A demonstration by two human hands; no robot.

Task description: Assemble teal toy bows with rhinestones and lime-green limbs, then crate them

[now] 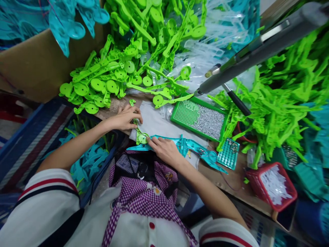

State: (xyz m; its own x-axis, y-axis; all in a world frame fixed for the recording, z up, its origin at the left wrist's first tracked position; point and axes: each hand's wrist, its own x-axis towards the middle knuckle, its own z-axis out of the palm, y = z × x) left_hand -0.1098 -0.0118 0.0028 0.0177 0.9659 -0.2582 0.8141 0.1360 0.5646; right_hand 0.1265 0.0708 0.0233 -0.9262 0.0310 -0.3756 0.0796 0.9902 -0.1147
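Note:
Near the table's front edge lies a long teal plastic part point(183, 145), with a green plastic piece point(142, 138) against its left end. My left hand point(126, 118) is closed around the upper, narrow end of that green piece, and its fingers partly cover it. With bent fingers, my right hand point(164, 148) pinches at the green piece's lower end and rests over the teal part. Under both parts is a pale cloth point(156, 118).
Green parts point(100, 84) are heaped behind and right. A green tray point(200, 118) of small metal pieces stands beyond the cloth. A grey screwdriver-like tool point(246, 51) hangs from upper right. A teal tray point(228, 154) and red basket point(276, 187) stand right.

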